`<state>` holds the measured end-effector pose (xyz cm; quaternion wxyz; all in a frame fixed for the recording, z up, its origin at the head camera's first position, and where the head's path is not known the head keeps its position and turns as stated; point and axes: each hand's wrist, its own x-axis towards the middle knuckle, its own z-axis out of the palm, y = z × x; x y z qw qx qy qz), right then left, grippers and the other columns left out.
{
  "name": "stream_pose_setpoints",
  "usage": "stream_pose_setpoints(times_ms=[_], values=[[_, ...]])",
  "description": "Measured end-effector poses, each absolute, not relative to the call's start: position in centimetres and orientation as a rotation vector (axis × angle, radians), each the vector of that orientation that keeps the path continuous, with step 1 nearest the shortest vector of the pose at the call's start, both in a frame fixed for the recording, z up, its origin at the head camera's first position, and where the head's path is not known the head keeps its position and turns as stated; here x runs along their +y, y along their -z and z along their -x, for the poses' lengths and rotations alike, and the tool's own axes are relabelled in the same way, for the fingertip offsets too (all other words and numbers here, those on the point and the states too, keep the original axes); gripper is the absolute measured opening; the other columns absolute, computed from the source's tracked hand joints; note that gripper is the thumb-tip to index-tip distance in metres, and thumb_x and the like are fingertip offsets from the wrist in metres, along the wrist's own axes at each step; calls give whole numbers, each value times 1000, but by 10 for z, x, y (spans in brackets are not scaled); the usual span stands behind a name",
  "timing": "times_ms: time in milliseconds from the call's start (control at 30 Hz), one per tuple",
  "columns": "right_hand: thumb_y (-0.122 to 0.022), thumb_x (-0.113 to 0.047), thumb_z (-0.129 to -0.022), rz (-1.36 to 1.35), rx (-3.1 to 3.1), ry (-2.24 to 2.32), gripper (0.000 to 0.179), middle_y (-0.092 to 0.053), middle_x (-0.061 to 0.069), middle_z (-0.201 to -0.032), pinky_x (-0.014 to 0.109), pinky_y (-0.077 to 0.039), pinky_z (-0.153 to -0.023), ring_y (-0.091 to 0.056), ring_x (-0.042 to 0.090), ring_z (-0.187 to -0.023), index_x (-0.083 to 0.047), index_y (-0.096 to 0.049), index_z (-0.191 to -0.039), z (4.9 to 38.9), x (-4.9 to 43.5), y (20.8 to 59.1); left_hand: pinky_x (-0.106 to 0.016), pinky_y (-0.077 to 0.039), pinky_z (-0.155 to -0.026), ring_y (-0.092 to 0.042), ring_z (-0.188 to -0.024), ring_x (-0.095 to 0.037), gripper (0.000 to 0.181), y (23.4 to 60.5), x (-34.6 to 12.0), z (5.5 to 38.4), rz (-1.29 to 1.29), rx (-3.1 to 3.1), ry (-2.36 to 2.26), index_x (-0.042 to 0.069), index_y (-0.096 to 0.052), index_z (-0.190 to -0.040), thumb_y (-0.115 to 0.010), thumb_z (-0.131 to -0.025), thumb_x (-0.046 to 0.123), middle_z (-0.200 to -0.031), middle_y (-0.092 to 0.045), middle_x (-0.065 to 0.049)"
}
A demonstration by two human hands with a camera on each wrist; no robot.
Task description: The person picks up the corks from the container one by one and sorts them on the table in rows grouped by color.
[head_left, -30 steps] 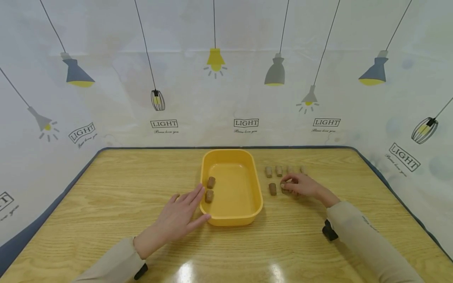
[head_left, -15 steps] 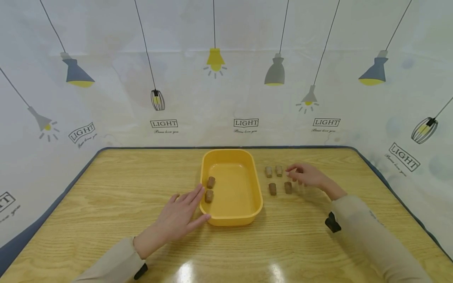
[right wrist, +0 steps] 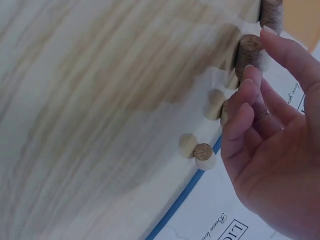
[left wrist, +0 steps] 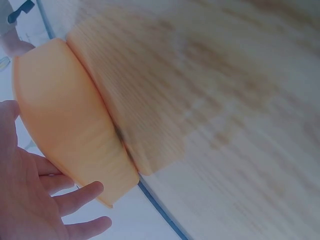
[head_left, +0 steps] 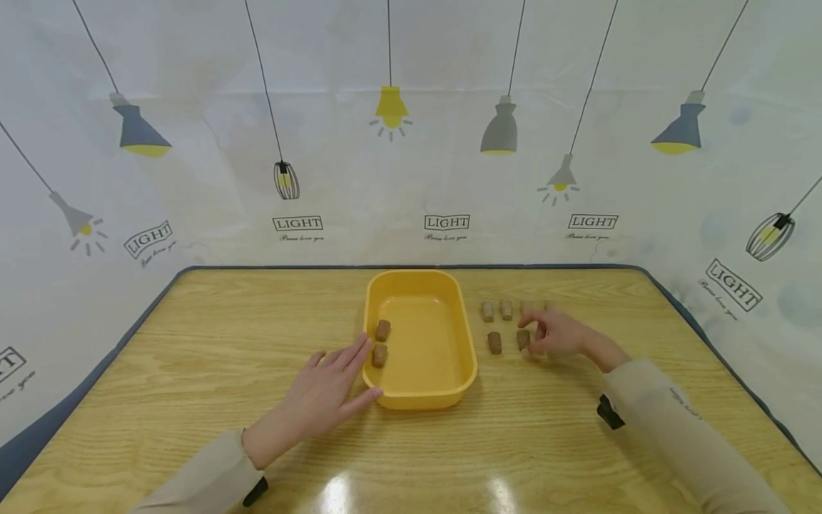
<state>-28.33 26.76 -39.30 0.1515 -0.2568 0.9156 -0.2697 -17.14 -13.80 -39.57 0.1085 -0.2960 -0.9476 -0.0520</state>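
My left hand (head_left: 321, 396) lies with straight, spread fingers against the left rim of a yellow plastic bin (head_left: 465, 335); the left wrist view shows the fingers along its outer wall (left wrist: 70, 115). Inside the bin, by its left wall, are two brown cork stoppers, a farther one (head_left: 383, 330) and a nearer one (head_left: 379, 355). My right hand (head_left: 559, 334) is right of the bin, thumb and forefinger apart on either side of a dark cork stopper (head_left: 523, 340) standing on the table. In the right wrist view that cork (right wrist: 248, 49) shows between thumb and forefinger, without a visible pinch.
Another dark cork (head_left: 494, 343) stands between that one and the bin. Behind is a row of paler corks (head_left: 487, 311), partly covered by my right hand. The wooden table (head_left: 411, 457) ends at a printed wall sheet (head_left: 359, 178) at the back.
My right hand left the dark cork, which shifted slightly right, moved up over the paler corks, then came back down beside the dark cork. My left hand has stayed still.
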Motion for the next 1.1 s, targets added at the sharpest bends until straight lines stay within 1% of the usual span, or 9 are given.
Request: stream_pose_setpoints(times_ms=[133,300,533,767,933,1100], values=[[-67,-15,-77,797,2660,736,46,-55,-1,-68,28,-42,-54,-51,11,-59,8,-50,-114,286,267,400,-51,-31,-89,-45,-111,-28,74,396,-138,172,871,-2789,152,4,-29,-138,-32,-88,58,-141,-26,-9],[-68,-14,-76,857,2708,717,41,-55,-2,-69,28,-42,-56,-51,10,-61,7,-55,-108,288,264,406,-51,-31,-89,-46,-111,-28,74,395,-138,172,873,-2782,155,4,-29,-138,-33,-88,57,-141,-27,-9],[-68,-19,-77,818,2704,729,45,-55,-2,-74,29,-43,-58,-51,11,-66,6,-54,-111,287,257,406,-51,-31,-89,-45,-111,-27,73,395,-138,172,877,-2776,155,3,-30,-137,-33,-88,57,-141,-27,-9],[-69,-18,-76,761,2701,717,45,-54,-1,-74,29,-42,-58,-51,12,-66,4,-54,-113,287,254,408,-51,-31,-88,-46,-110,-28,73,395,-138,172,883,-2772,157,3,-30,-137,-34,-88,57,-140,-28,-10],[-66,-18,-78,748,2670,734,45,-54,0,-74,29,-42,-58,-51,13,-66,4,-52,-115,288,255,398,-51,-32,-88,-48,-108,-28,73,396,-139,172,890,-2761,154,3,-32,-137,-34,-88,57,-140,-29,-10],[-64,-15,-81,806,2698,758,41,-55,0,-73,30,-42,-58,-51,14,-66,5,-53,-115,293,250,375,-51,-32,-88,-47,-109,-28,73,396,-139,172,890,-2763,170,3,-31,-137,-34,-88,57,-140,-28,-9]])
